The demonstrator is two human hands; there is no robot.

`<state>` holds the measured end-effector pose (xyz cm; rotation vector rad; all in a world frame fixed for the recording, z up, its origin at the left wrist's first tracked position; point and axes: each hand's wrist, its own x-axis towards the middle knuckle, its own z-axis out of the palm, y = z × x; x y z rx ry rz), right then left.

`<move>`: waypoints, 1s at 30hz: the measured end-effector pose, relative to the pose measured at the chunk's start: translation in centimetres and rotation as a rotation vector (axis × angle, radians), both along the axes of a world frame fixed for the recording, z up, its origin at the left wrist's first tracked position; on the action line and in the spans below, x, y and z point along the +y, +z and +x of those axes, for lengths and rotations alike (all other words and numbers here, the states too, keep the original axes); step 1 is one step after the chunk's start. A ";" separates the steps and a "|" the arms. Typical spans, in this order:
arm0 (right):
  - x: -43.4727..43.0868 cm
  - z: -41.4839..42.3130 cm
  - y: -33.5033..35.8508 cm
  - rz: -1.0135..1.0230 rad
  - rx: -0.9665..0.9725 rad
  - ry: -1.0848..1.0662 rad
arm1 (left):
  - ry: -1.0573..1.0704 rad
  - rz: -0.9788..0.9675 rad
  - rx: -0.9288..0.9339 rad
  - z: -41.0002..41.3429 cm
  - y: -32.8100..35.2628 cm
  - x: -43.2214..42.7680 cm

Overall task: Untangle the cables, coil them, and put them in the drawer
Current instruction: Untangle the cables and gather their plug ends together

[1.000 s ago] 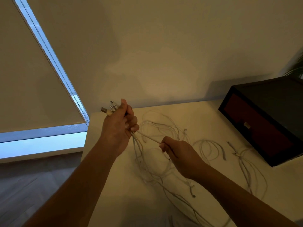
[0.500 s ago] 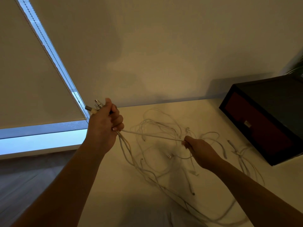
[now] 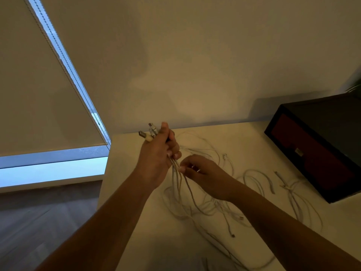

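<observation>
1. Thin white cables (image 3: 175, 184) are gathered in a bunch. Long axis near-upright, top tilted a bit left. Metal plug ends (image 3: 150, 133) stick out above the fist, pointing up & left toward the wall. The strands hang down to the cream-white counter (image 3: 244, 141) and spread there into a loose tangle.
2. Left hand (image 3: 156, 159) is raised over the counter's back-left part. Its grip is closed round the bunch just below the plugs, thumb up along it.
3. Right hand (image 3: 203, 173) sits just beside & below the left one. Its grip pinches one strand betw. thumb & forefinger, right under the left fist; other fingers are curled.
4. Vs 0.5 s ago: right hand was well out to the right w/ one strand stretched taut, near-level betw. the hands. Now it's back in at the left fist and the strands hang slack. Left hand sits more toward the middle of the view.
5. More white cable loops (image 3: 257, 172) lie flat on the counter to the right, apart from the held bunch. They reach near the dark box w/ red drawer front (image 3: 312, 163); the drawer is shut.
6. Edges: counter's left edge runs just left of the left forearm, w/ wood floor (image 3: 39, 222) below it. Back edge meets the plain wall (image 3: 195, 65). The box stands at the counter's right-back side. Bare counter shows behind the hands up to the wall, and betw. the forearms.
</observation>
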<state>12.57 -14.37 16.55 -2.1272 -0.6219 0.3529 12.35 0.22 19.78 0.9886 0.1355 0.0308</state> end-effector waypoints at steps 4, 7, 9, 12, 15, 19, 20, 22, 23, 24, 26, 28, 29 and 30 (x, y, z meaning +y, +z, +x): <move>0.2 -0.3 -0.7 0.085 0.075 -0.020 | -0.010 -0.027 -0.010 0.0 -0.1 0.5; -0.1 -0.3 -0.8 0.191 0.103 -0.068 | 0.001 -0.048 -0.013 0.0 -0.3 0.7; -0.4 -0.3 -0.8 0.190 0.125 -0.078 | 0.013 -0.075 -0.005 0.0 -0.3 0.7; -1.0 -0.5 -1.0 0.103 0.133 -0.087 | 0.023 -0.084 -0.009 0.1 -0.1 1.2; -1.7 -0.6 -1.4 0.093 0.143 -0.101 | 0.007 -0.040 -0.009 0.2 -0.1 1.9; -1.6 -0.9 -1.6 0.208 0.245 -0.100 | -0.022 0.012 -0.068 0.2 -0.1 1.9; -1.5 -0.9 -1.6 0.247 0.271 -0.092 | -0.030 0.003 -0.078 0.2 0.0 1.8; -1.1 -1.0 -1.3 0.278 0.285 -0.070 | -0.052 -0.027 -0.077 0.2 0.1 1.6; -0.9 -1.0 -1.2 0.279 0.278 -0.060 | -0.063 -0.037 -0.072 0.2 0.1 1.5; -0.8 -0.9 -1.0 0.277 0.267 -0.054 | -0.070 -0.041 -0.066 0.2 0.1 1.5; -0.8 -1.0 -0.9 0.268 0.246 -0.059 | -0.079 -0.043 -0.048 0.0 0.0 1.4; -1.0 -1.0 -1.0 0.224 0.217 -0.066 | -0.073 -0.049 -0.030 0.0 0.1 1.6; -1.1 -1.0 -1.2 0.187 0.195 -0.067 | -0.065 -0.053 -0.020 0.1 0.2 1.8; -1.3 -1.1 -1.4 0.148 0.170 -0.068 | -0.057 -0.059 -0.014 0.2 0.3 2.0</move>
